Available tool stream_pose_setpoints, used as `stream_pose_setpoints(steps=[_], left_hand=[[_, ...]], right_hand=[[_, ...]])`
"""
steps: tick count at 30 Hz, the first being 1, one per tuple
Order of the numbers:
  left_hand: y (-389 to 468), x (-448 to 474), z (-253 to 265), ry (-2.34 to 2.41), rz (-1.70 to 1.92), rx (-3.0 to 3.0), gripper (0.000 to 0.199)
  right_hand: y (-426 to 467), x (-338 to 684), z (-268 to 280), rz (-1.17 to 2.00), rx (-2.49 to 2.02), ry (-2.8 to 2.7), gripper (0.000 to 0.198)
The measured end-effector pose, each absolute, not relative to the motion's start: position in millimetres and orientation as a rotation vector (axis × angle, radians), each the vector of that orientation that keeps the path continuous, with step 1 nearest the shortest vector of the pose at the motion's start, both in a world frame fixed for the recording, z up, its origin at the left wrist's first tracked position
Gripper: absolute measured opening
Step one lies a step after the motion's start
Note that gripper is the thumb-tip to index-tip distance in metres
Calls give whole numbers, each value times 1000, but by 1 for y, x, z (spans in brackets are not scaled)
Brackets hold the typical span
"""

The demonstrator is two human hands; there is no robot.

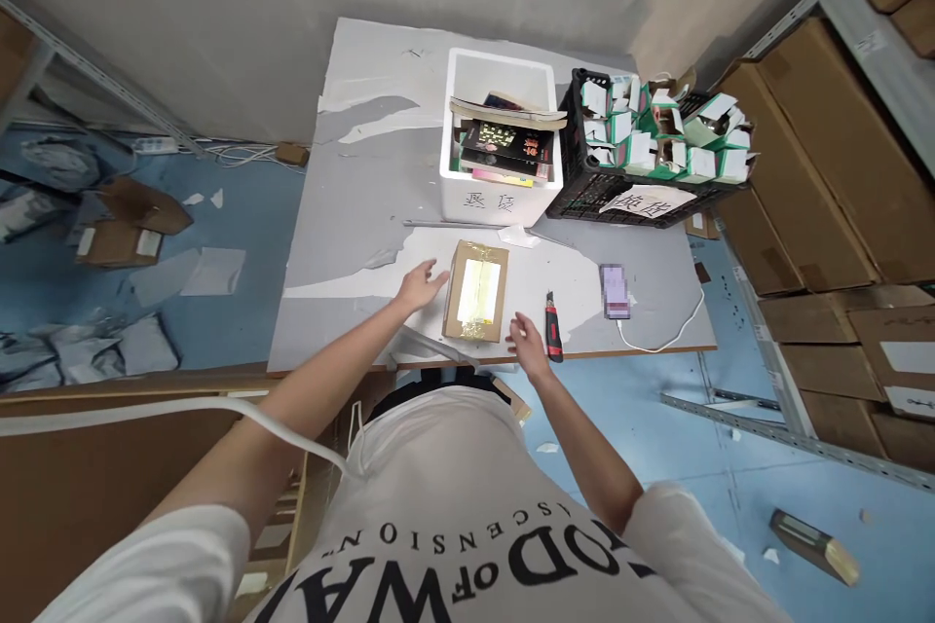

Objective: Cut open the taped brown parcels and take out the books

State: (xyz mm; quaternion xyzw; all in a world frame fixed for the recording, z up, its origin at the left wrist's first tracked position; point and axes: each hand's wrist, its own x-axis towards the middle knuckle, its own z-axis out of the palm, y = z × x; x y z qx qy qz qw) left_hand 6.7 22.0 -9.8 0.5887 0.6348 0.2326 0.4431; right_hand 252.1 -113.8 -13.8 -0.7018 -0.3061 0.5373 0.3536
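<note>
Head view shows the box (pixel 478 292) on the table (pixel 351 214), sealed and apparently unopened, with no cut visible in its tape (pixel 476 325), between the left hand (pixel 422 286) and the right hand (pixel 527 345), both empty and loosely spread, the knife (pixel 553 329) lying unheld nearby.

Lower frame: white short-sleeved T-shirt (pixel 438 467), black lettering (pixel 537 560) including "ASCENSION". Dark garment (pixel 409 393) beyond hem. White cable (pixel 182 404), left edge to shirt. Left hand (pixel 422 286), right hand (pixel 527 346) bare.
</note>
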Motion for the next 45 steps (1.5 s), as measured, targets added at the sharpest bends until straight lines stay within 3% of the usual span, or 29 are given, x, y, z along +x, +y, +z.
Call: stream_pose_setpoints(steps=[6, 15, 26, 31, 36, 40, 45], left_hand=[[96, 38, -15, 1330, 635, 1549, 60], [90, 34, -35, 1271, 768, 1243, 49], [-7, -24, -13, 1434, 951, 1079, 65], [-56, -22, -23, 1553, 966, 958, 62], [-72, -16, -23, 1680, 948, 986, 54], [-70, -16, -14, 1770, 839, 1142, 52], [-52, -8, 9, 1788, 609, 1790, 75]], right_hand=[[-159, 214, -22, 1536, -1629, -425, 75], [-144, 208, -42, 1342, -1560, -503, 52], [-42, 296, -34, 1301, -1549, -851, 41], [-11, 296, -39, 1432, -1538, -915, 33], [-3, 289, -48, 1429, -1559, -1016, 39], [-12, 298, -46, 1267, -1762, -1220, 48], [-65, 330, -50, 779, -2471, -1387, 66]])
